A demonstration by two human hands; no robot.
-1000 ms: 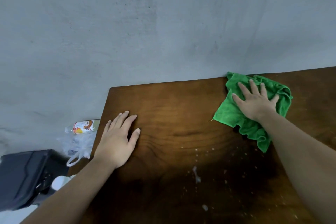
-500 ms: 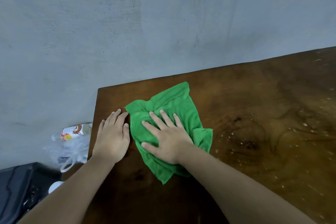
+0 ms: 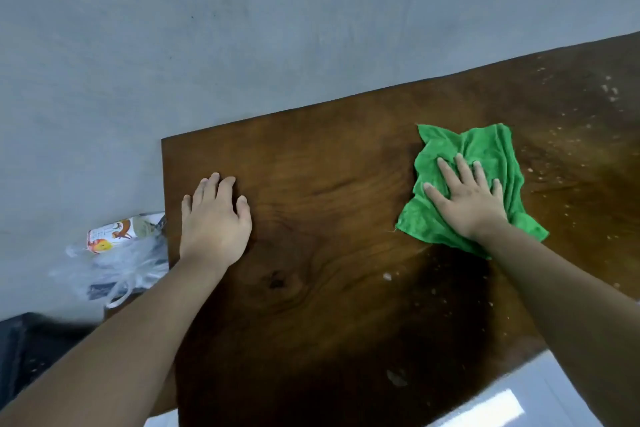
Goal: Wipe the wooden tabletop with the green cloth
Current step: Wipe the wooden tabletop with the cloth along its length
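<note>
The dark wooden tabletop [image 3: 339, 204] fills the middle and right of the view, its far edge against a grey wall. A crumpled green cloth [image 3: 485, 152] lies on it right of centre. My right hand [image 3: 467, 198] presses flat on the cloth's near half, fingers spread. My left hand [image 3: 214, 218] rests palm down on the bare wood near the table's left edge, holding nothing. Pale crumbs and specks dot the wood to the right of the cloth and below it.
Beyond the table's left edge, a clear plastic bag [image 3: 114, 270] and a printed carton [image 3: 121, 232] sit low against the wall. A dark object [image 3: 31, 347] is at the lower left. A pale shiny floor [image 3: 502, 402] shows past the near right edge.
My right hand has slid the green cloth from beside my left hand to the right across the wood. My left hand stayed planted near the left edge.
</note>
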